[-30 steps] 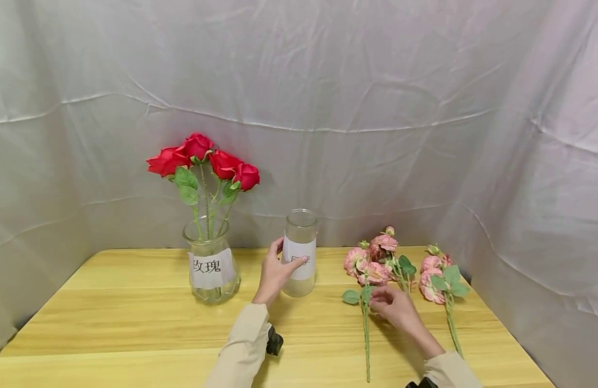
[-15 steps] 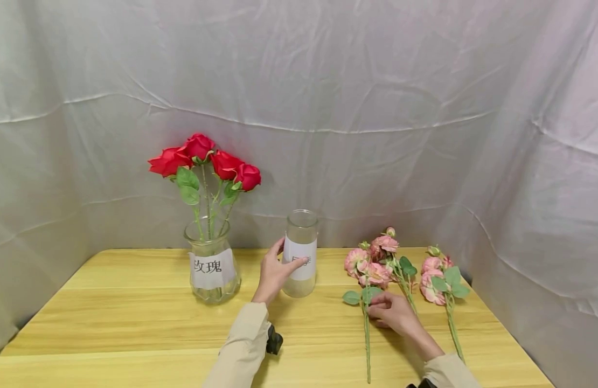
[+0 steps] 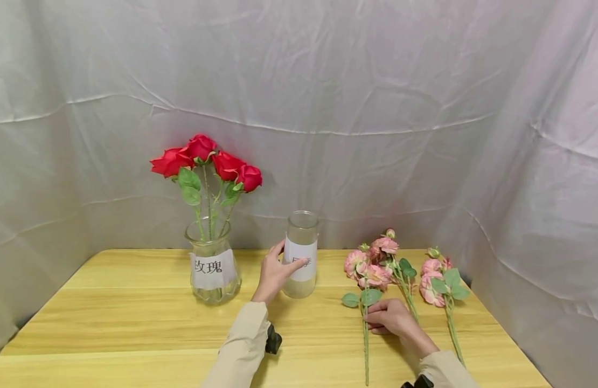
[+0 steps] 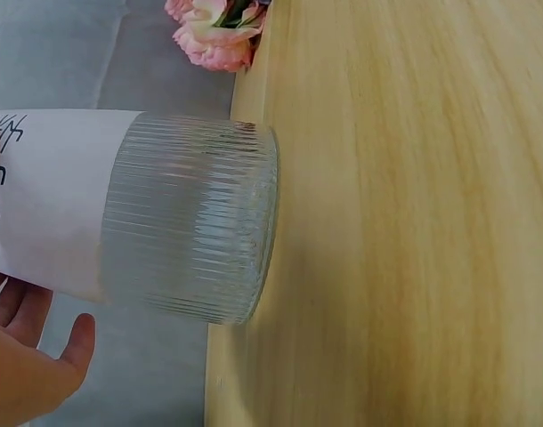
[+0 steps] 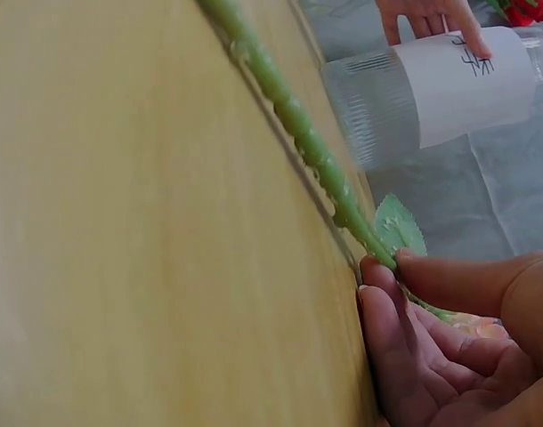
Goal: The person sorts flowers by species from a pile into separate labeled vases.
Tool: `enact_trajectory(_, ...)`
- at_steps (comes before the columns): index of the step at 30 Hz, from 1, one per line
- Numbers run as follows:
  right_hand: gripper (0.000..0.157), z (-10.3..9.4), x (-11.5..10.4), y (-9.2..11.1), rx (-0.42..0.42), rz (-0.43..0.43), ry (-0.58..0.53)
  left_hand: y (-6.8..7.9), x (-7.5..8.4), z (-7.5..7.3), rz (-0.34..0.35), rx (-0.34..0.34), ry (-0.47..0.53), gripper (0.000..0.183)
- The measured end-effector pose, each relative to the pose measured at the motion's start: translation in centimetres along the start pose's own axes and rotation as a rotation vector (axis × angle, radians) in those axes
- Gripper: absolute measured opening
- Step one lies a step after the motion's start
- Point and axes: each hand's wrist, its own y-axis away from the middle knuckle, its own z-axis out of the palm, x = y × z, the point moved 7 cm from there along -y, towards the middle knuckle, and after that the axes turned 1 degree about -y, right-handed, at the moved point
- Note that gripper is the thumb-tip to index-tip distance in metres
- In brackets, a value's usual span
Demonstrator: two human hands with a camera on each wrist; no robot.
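Left hand (image 3: pixel 273 274) curled round upright clear vase (image 3: pixel 300 286), thumb across label (image 3: pixel 301 249). Right hand (image 3: pixel 393 318) pinching green stem (image 3: pixel 366 347) of pink flower, right of clear vase. 4 red roses (image 3: pixel 228 165) in rounded vase (image 3: pixel 235 277), left.

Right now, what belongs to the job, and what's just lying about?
In use:
- clear cylindrical glass vase, held by left hand
- green-stemmed pink flower sprig, pinched by right hand

Apparently idle:
- red roses in flared clear-glass vase
- other pink sprig, far right
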Motion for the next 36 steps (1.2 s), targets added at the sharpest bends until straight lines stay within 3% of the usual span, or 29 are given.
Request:
enact_trajectory(10,0.022,0.2,-0.4,0.1,-0.101,-0.051,-0.092,-0.2,0.1,0.3,0.013,-0.023,0.007,0.07)
enact_trajectory(20,0.022,0.1,-0.6,0.3,0.09,-0.058,-0.148,-0.1,-0.1,0.4,-0.006,-0.035,0.008,0.074)
enact_trajectory(29,0.028,-1.0,-2.4,0.6,0.121,-0.133,-0.091,-0.1,-0.1,0.3,0.008,-0.031,0.02,0.072)
enact_trajectory(36,0.033,-1.7,-3.7,0.7,0.132,-0.119,-0.205,0.1,-0.1,0.1,0.009,-0.029,0.048,0.072)
